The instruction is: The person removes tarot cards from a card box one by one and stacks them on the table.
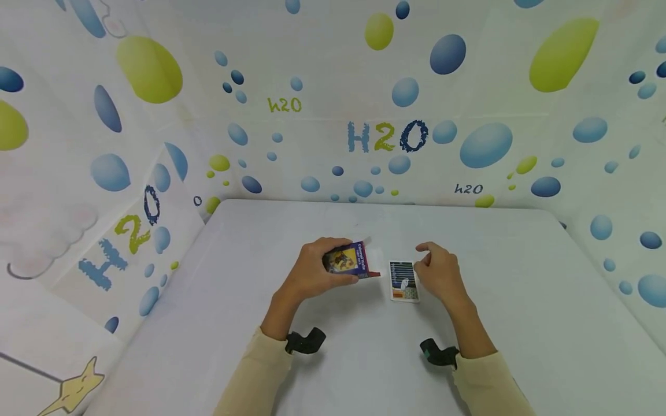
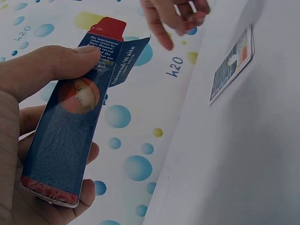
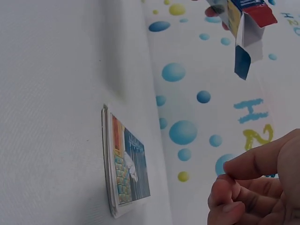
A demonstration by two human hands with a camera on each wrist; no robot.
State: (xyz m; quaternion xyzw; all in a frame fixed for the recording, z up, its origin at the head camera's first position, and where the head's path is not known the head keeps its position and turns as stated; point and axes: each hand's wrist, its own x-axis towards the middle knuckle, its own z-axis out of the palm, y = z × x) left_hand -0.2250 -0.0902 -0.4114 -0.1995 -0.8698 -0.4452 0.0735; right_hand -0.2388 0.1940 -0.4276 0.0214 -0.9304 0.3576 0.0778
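Note:
My left hand [image 1: 308, 270] grips a blue and red tarot card box [image 1: 343, 261], its thumb along one side and its fingers round the other. In the left wrist view the narrow side of the box [image 2: 65, 136] shows, with a round face picture, and flaps stand open at its end. A small stack of tarot cards [image 1: 404, 281] lies face up on the table, to the right of the box. Beside the stack is my right hand [image 1: 441, 274], raised, with loosely bent fingers and nothing held. The right wrist view shows it apart from the cards [image 3: 130, 164].
A white table [image 1: 333, 370] spreads under both hands. Behind it stands a white backdrop [image 1: 322, 127] printed with blue and green bubbles and H2O lettering, which also runs along the sides. Each wrist carries a black camera mount [image 1: 307, 341].

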